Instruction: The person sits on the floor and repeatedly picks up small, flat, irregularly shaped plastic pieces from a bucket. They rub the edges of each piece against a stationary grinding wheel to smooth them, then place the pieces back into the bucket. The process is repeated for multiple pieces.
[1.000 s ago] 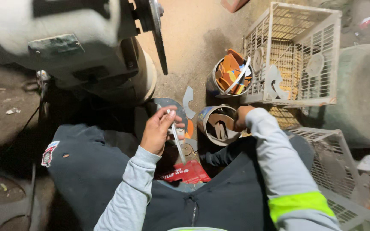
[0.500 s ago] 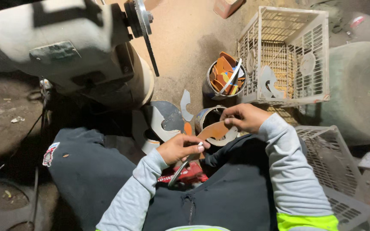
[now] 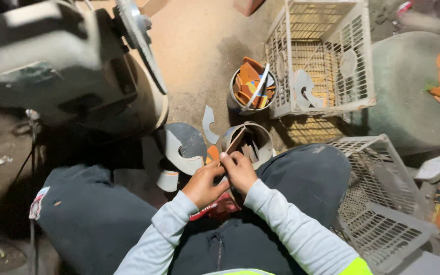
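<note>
The brown strip [image 3: 235, 141] is pinched by the right hand [image 3: 240, 170] and the left hand [image 3: 203, 182], just over the near can [image 3: 265, 136]. A moment ago the hands were apart, the right one holding a curved brown piece; now they meet at the can. Room is tight (knees below, white basket [image 3: 373, 188] right, grinder wheel [image 3: 139, 40] left).
</note>
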